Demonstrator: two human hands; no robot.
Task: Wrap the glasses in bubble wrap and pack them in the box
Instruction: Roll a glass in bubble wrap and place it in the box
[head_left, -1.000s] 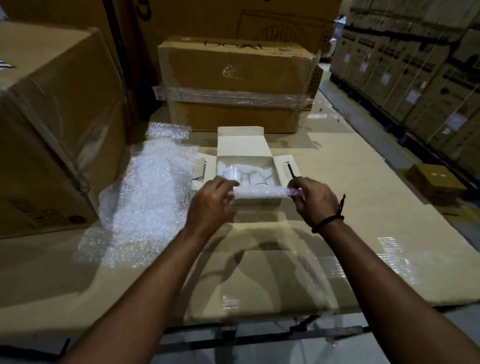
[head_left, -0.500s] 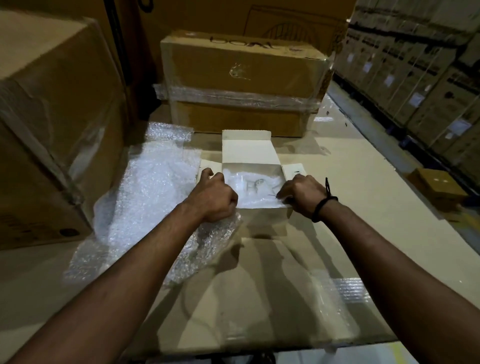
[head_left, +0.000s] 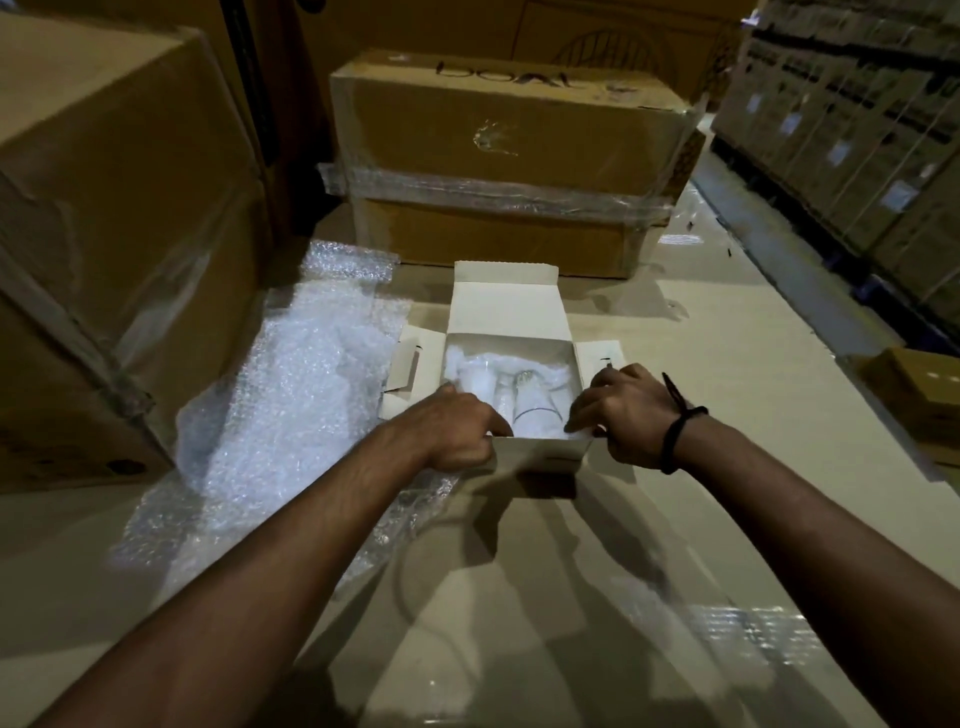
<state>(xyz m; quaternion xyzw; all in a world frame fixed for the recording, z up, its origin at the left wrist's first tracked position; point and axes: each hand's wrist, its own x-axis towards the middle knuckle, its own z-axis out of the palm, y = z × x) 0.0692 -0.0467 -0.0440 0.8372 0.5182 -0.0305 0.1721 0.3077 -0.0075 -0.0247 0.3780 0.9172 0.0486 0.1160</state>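
White-rim grip, left hand (head_left: 457, 434): fingers are curling over the near left corner of the white box (head_left: 540, 451), at 7 o'clock of its opening, with the forefinger lying along the near rim.
Right hand (head_left: 631, 415): fingers are bending down over the near right corner, at 5 o'clock, and gripping the rim where wrap is bulging over it. A black wristband (head_left: 675, 439) is circling the wrist.
Wrapped glasses (head_left: 524, 400): these are lying inside the box between the two hands, just beyond the fingertips toward 12 o'clock, bedded in bubble wrap. A clear glass rim is showing through near the front wall.
Box edges: the back flap (head_left: 506, 306) is standing open at 12 o'clock. The left flap (head_left: 402, 371) and right flap (head_left: 589, 358) are spreading outward at 9 and 3 o'clock, and the opening is facing up.
Bubble wrap sheet (head_left: 291, 400): it is lying loose at 9 o'clock, beside the left flap, and is reaching under the left forearm.
Work surface (head_left: 701, 519): flat cardboard is stretching open toward 3, 5 and 6 o'clock of the box.
Large carton (head_left: 104, 208): it is walling in the 9 to 10 o'clock side, at the sheet's far edge.
Taped carton (head_left: 509, 156): it is standing at 12 o'clock, near behind the back flap.
Small brown box (head_left: 924, 400): it is sitting well apart at 3 o'clock, beyond the surface's right edge.
Stacked cartons (head_left: 857, 130): they are lining the 1 to 2 o'clock side.
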